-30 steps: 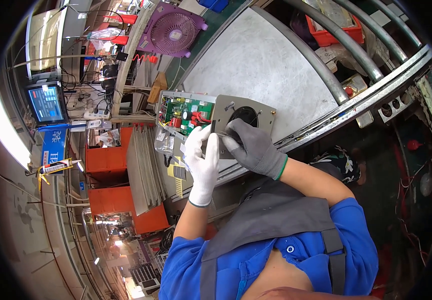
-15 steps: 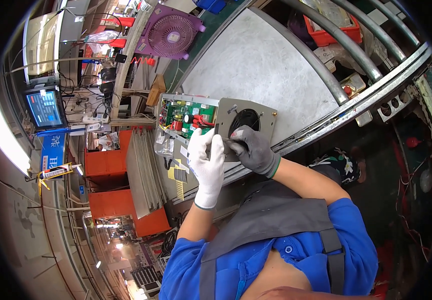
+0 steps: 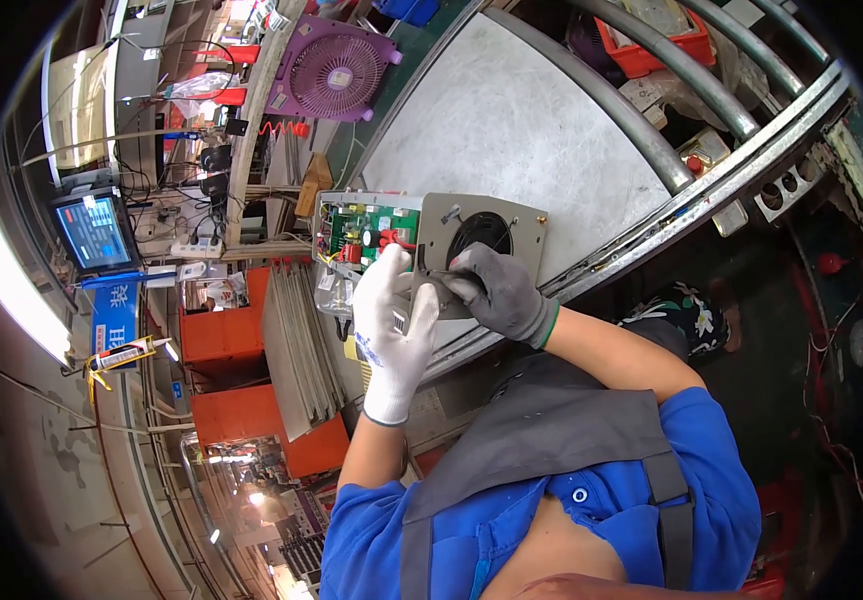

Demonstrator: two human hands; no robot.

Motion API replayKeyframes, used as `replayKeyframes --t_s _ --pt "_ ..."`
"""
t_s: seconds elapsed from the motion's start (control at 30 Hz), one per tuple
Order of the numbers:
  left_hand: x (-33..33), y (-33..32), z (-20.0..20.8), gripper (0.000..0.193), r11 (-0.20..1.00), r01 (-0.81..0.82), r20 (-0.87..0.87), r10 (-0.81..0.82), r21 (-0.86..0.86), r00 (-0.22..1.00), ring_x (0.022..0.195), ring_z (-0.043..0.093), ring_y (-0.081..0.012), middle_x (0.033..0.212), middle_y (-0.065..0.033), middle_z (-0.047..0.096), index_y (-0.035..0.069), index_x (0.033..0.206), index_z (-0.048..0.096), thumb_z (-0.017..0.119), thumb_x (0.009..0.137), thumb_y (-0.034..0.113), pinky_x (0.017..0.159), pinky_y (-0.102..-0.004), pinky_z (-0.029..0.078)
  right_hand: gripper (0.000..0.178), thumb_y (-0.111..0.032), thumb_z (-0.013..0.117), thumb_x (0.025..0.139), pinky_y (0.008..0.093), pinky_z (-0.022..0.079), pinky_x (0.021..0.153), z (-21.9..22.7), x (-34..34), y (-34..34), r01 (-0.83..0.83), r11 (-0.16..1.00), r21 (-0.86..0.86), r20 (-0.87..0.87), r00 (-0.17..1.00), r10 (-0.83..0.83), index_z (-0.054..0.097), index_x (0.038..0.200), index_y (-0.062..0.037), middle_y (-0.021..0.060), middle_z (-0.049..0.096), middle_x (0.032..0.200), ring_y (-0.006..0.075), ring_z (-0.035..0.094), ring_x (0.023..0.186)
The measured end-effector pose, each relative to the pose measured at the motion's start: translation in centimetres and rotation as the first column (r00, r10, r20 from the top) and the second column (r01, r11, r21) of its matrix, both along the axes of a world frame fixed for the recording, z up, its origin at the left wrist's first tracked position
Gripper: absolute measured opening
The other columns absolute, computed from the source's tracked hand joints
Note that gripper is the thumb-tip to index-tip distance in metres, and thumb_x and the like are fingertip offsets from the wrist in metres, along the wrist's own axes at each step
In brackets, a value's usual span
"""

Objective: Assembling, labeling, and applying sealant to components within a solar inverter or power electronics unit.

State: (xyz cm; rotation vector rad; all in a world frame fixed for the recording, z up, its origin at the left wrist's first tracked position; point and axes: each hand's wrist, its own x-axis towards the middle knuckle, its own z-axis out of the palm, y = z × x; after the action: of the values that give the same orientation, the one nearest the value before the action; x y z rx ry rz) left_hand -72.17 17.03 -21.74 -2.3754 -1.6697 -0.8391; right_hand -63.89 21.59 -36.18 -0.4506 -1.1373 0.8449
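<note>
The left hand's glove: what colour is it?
The left hand's glove is white with some bluish marks, seen best in the head view.

- You wear this fisheye on your head, looking steeply down over your blue shirt (image 3: 512, 522), very near at five o'clock.
- It faces your left hand (image 3: 394, 338) and right hand (image 3: 506, 297), farther off, mid-view.
- Its sweep reaches the monitor (image 3: 94, 230) past nine o'clock and purple box fan (image 3: 335, 72) at eleven.

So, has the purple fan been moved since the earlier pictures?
No. The purple fan keeps its place beside the pale beam; both sit slightly differently in the picture, which suggests that only the camera shifted.
</note>
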Motion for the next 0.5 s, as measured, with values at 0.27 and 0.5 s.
replayKeyframes --t_s 0.27,0.5 --pt "0.0 2.1 3.6 0.033 0.995 0.068 -0.588 -0.095 -0.067 0.803 0.104 0.056 -0.0355 0.112 -0.0100 0.064 0.011 0.103 0.070 0.074 0.071 0.004 0.093 -0.0473 0.043 0.016 -0.016 0.068 0.090 0.0397 0.052 0.063 0.3 1.3 -0.5 -0.044 0.994 -0.098 0.044 0.998 0.049 0.057 0.098 -0.0074 0.0141 0.063 0.085 0.0343 0.066 0.073" --pt "0.5 2.4 3.8 0.027 0.953 0.296 -0.655 -0.178 0.072 0.734 0.106 0.055 -0.0247 0.112 -0.0022 0.059 0.016 0.095 0.069 0.075 0.071 0.006 0.095 -0.0450 0.041 0.019 -0.023 0.056 0.099 0.0259 0.049 0.062 -0.1 7.2 -2.0 -0.494 0.668 -0.557 -0.170 0.855 0.491 0.058 0.102 -0.0040 0.0069 0.066 0.087 0.0098 0.058 0.067"
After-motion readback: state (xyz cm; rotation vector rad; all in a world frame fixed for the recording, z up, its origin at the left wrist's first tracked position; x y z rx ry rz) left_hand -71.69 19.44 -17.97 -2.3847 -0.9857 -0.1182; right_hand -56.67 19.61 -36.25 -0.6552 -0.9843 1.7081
